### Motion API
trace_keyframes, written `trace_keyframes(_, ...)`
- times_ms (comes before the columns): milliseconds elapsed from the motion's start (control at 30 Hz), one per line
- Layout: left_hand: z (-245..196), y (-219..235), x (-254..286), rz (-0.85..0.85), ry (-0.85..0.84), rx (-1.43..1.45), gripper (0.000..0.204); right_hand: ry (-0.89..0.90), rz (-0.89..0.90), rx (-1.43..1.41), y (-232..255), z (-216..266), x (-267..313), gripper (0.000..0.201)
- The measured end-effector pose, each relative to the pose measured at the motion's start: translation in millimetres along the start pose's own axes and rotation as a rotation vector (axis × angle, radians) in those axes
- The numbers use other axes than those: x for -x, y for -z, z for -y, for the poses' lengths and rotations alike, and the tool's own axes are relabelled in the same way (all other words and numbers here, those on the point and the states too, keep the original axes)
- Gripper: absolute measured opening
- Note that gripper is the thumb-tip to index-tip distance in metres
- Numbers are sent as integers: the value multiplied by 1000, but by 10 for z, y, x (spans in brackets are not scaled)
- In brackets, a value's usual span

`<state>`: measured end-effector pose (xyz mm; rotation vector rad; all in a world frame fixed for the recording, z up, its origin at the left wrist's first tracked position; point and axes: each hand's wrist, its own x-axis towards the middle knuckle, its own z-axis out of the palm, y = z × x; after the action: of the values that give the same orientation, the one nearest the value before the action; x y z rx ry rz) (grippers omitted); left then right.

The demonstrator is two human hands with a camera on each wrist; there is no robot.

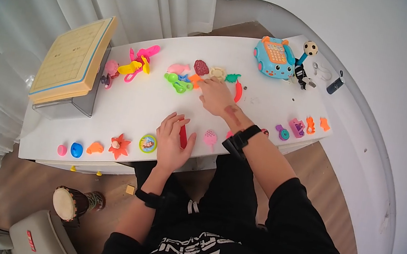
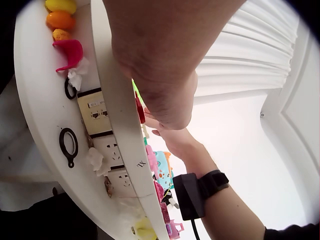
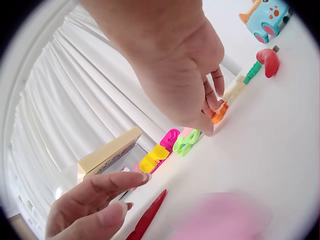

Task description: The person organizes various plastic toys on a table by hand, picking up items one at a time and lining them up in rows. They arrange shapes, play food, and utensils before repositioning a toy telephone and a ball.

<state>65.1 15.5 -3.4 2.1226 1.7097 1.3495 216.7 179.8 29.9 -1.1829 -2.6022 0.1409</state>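
At the middle of the table, my right hand [image 1: 217, 97] reaches over a cluster of small toys. Its thumb and fingertips pinch an orange toy piece [image 3: 220, 114]. Close by lie green toy pieces [image 1: 180, 84], a pink fish-shaped toy [image 1: 178, 68], a dark red piece [image 1: 201, 67], a cream piece [image 1: 218, 72] and a curved red toy [image 1: 238, 92]. Nearer the front edge, my left hand [image 1: 173, 143] hovers with fingers loosely bent and thumb spread. A slim red piece with a pointed tip [image 3: 149, 215] lies on the table beside it.
Small toys line the front edge, among them an orange flower-like toy [image 1: 119, 146] and a round green-rimmed toy [image 1: 147, 143]. A board on a clear box [image 1: 74, 61] stands left, a blue toy phone [image 1: 275, 58] back right. A drum [image 1: 68, 204] is on the floor.
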Motion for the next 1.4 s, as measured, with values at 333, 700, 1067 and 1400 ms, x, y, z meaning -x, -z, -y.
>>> trace_keyframes(333,-22,-18,8,37,-40,-13,44,-135,-103,78,90,56,405,29)
trace_keyframes(700,-7,-31,7,19,-35,-24,44,-154,80,-19,355,92,422,34)
trace_keyframes(1067,-1,-34,10,15,-13,7,48,-486,-251,-41,1202,-1008,1209,37)
trace_keyframes(1400,-9,-25,15,25,-34,6,47,-914,31,177,1072,-1618,1362,23)
